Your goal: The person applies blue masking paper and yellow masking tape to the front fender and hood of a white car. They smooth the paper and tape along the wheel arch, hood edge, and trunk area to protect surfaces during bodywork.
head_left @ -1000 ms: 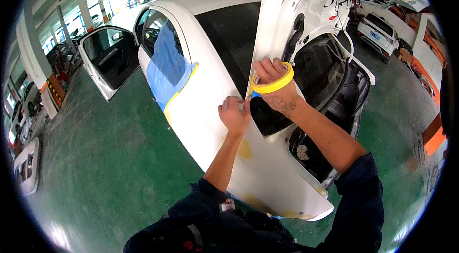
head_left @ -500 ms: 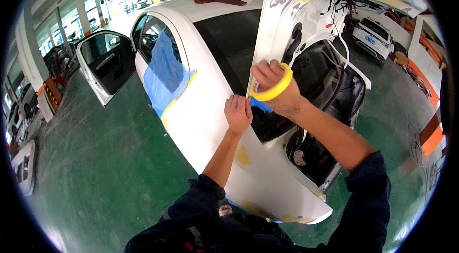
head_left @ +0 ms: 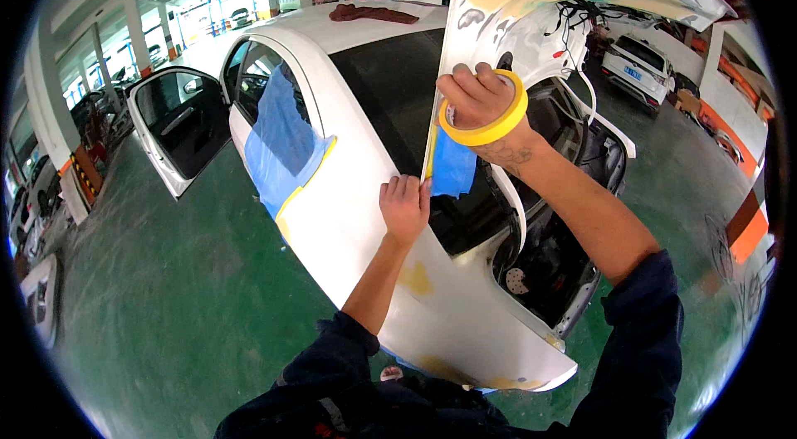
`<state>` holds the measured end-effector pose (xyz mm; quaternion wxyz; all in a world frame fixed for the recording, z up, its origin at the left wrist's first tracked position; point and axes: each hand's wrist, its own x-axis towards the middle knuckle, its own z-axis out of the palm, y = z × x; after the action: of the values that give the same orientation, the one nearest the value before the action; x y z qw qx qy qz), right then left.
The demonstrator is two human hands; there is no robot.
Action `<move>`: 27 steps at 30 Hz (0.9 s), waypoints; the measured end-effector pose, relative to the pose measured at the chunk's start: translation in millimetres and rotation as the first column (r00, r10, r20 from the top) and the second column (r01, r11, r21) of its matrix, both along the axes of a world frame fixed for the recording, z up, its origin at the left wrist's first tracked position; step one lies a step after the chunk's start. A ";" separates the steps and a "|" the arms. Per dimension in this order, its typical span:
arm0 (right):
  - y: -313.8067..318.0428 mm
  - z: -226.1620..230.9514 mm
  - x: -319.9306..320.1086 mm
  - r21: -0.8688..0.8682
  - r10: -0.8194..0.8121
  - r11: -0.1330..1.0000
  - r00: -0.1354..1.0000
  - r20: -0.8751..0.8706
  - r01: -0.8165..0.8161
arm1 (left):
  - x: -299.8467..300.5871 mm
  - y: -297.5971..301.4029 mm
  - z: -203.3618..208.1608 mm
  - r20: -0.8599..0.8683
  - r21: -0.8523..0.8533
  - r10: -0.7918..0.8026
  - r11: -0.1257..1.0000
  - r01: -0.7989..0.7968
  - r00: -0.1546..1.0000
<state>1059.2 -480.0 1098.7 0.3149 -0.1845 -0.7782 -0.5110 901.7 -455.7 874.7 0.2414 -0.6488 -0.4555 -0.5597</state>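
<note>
My right hand (head_left: 483, 103) is closed around a roll of yellow masking tape (head_left: 480, 137), its fingers near the edge of the raised trunk lid (head_left: 452, 41) of a white car. Lower down, my left hand (head_left: 403, 211) is closed at the lid's bottom corner, thumb and fingers over the lower end of a yellow tape strip (head_left: 431, 153). That strip runs up the lid's edge toward my right hand. Beside it hangs a piece of blue masking film (head_left: 453, 167), in front of the dark rear glass (head_left: 386, 78).
More blue film (head_left: 286, 148), edged with yellow tape, covers a rear side window. A front door (head_left: 184, 119) stands wide open at left. A brown cloth (head_left: 369, 14) lies on the roof. Loose wires (head_left: 581, 17) hang under the lid. Another white car (head_left: 638, 65) is parked behind.
My right hand has moved up and right with the roll, away from my left hand. More of the blue film and the tape strip shows. My left hand stays at the lid's corner.
</note>
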 end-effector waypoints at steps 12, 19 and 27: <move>-2.0 1.8 0.4 -0.134 -0.031 0.991 0.993 -0.114 0.016 | 3.4 14.6 91.6 0.050 0.226 -0.175 0.961 0.159 0.983; -13.9 55.5 31.9 -0.181 -0.114 0.980 0.974 -0.195 0.078 | 5.3 17.8 93.7 0.322 0.205 -0.338 0.937 0.283 0.884; -4.0 51.8 13.0 -0.044 -0.149 0.989 0.939 -0.309 0.142 | 12.1 25.4 134.1 0.289 0.229 -0.408 0.908 0.351 0.866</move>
<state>1072.1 -484.0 1150.5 0.3933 -0.3233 -0.7082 -0.4892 913.8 -430.3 1008.9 0.1008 -0.6001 -0.3035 -0.7332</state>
